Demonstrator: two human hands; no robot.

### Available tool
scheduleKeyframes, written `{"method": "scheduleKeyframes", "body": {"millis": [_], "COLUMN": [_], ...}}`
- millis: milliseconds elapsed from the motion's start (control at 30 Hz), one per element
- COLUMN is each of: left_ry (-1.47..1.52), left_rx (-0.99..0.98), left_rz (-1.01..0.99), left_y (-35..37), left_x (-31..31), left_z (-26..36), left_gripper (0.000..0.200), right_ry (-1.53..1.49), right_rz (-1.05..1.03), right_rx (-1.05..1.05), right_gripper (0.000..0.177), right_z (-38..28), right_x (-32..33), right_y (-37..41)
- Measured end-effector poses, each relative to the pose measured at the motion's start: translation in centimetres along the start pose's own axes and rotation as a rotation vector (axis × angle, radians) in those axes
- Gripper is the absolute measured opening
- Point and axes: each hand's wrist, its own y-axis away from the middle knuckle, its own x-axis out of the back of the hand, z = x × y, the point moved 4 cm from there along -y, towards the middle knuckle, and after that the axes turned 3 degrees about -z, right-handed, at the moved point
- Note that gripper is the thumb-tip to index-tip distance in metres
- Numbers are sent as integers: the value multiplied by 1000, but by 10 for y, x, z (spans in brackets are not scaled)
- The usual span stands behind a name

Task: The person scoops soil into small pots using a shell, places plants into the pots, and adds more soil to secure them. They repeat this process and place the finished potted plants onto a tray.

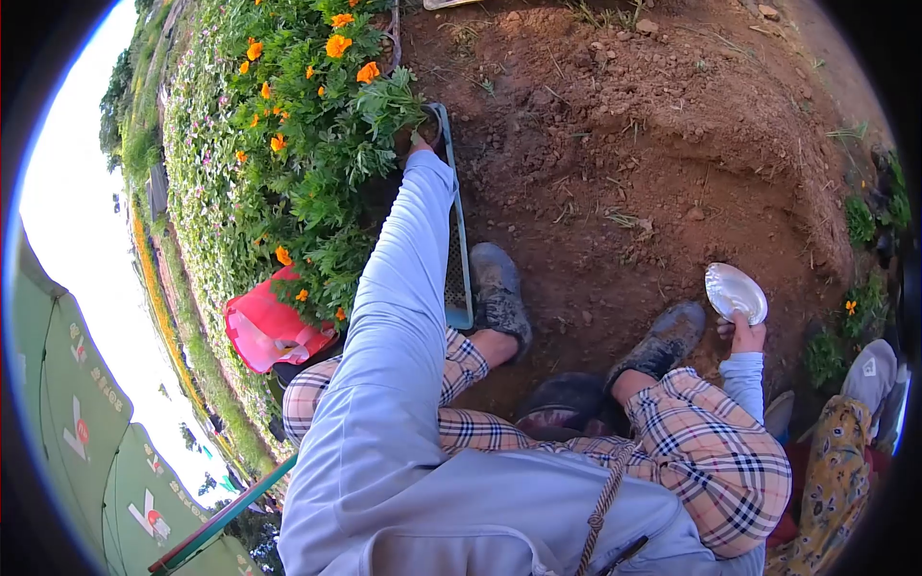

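Observation:
My left hand [419,145] reaches to the far end of a crate [459,221] filled with marigold plants. It is closed at the base of a leafy marigold plant [388,104]; most of its fingers are hidden by the leaves and what looks like a dark root ball or pot. On the right, my right hand [745,333] grips the edge of a shiny, silvery, shallow oval dish [736,292] above the soil. Orange blooms and green leaves [327,178] crowd the crate's left side.
Bare reddish soil [615,173] rises in a low ridge ahead. My muddy shoes [499,298] stand between crate and dish. A red bucket [274,322] is left of my knee. Another person's patterned trouser leg [831,451] is close on the right. A green canopy [77,413] hangs at left.

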Motion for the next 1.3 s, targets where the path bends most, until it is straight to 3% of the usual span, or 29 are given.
{"method": "scheduleKeyframes", "body": {"millis": [100,200,233,333,367,467,533,600,633,667,733,833,867,900,933,967,1000,1033,1067,1133,1233,1300], "left_ry": [-72,-93,-75,-187,-234,-518,-788,-961,-967,-988,-1081,-1273,-1284,-1297,-1312,-1314,-1369,-1424,-1481,-1550,-1546,-1517], "left_rx": [-25,20,91,46,2,-402,-803,-646,-397,-303,-487,-455,-437,-419,-405,-259,-248,-241,-237,-352,-349,-360], "left_rz": [-7,-207,-284,-273,-59,42,-31,-256,-347,-449,-650,-884,-910,-933,-951,-935,-962,-983,-1000,-1064,-1096,-1102], "left_y": [-16,-29,19,73,85,98,105,152,182,212,236,266,271,275,283,307,308,300,297,315,314,315], "left_x": [5,28,27,39,45,54,41,21,13,4,1,6,13,20,26,28,35,46,55,58,69,72], "left_z": [-7,-7,-1,9,10,4,-24,-60,-78,-93,-131,-180,-196,-209,-222,-222,-234,-246,-253,-250,-256,-255], "left_gripper": [52,54,59,64,51,36,31,31,29,24,21,20,21,22,23,25,26,26,27,27,26,26], "right_ry": [24,-12,-29,-62,-73,-149,-151,-161,-178,-207,-273,-307,-297,-215,-96,22,168,304,157,67,156,-24], "right_rz": [-11,-14,-17,-23,-16,-20,-13,-9,-41,-41,-40,-46,-35,-13,-13,-3,-19,-12,99,206,398,444], "right_rx": [9,36,43,9,-12,-14,-4,2,-4,10,-28,-78,-97,125,206,287,227,235,262,86,156,206], "right_gripper": [20,20,20,21,21,23,23,23,23,24,24,23,27,29,31,32,33,30,26,25,26,27], "right_z": [-8,-6,-4,3,6,6,2,-3,1,2,18,40,39,75,111,147,163,154,119,61,64,61], "right_x": [-3,-2,-2,-5,-5,-7,-8,-8,-5,-2,4,13,15,28,43,58,70,81,81,87,119,134], "right_y": [-2,-6,-7,-7,-9,-9,-6,2,4,8,11,34,53,42,34,26,32,52,85,127,123,111]}}
